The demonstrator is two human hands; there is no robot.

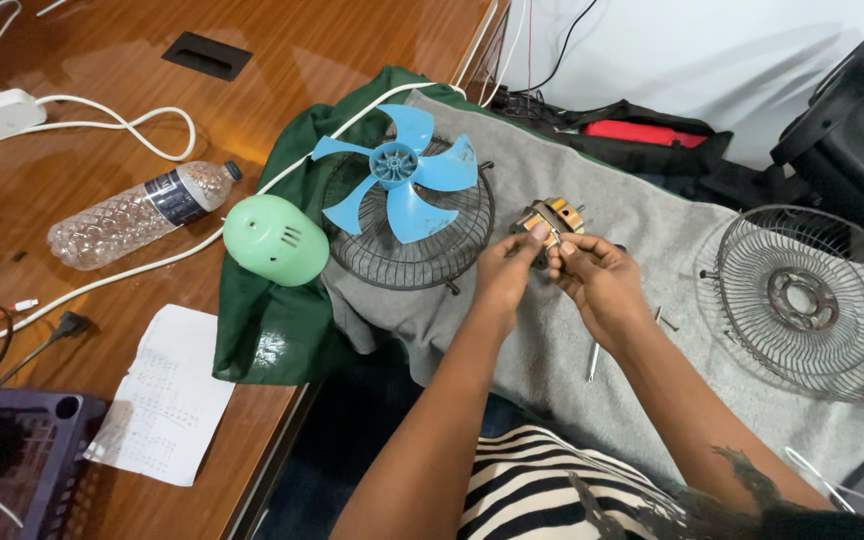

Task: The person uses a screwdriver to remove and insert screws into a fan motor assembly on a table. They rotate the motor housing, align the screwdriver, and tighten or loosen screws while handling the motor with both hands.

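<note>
Motor core (550,219), a small block of copper windings and steel plates, sits pinched between both hands over the grey cloth (642,240), just right of the blue fan blade (399,172) on its wire guard (407,245) and the green housing cap (274,240) farther left. Left hand (505,272) has its grip narrow on the near edge, and right hand (592,275) closes on it too, fingertips on a thin part I cannot make out. It looks dense, stiff and heavy for its size, best held by the plate stack, clear of the fragile windings; the second guard (802,300) lies well right.

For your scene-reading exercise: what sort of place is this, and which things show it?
Probably an informal repair bench at a desk: a dismantled fan's blade and grille lie on a cloth, and both hands hold its motor.
</note>
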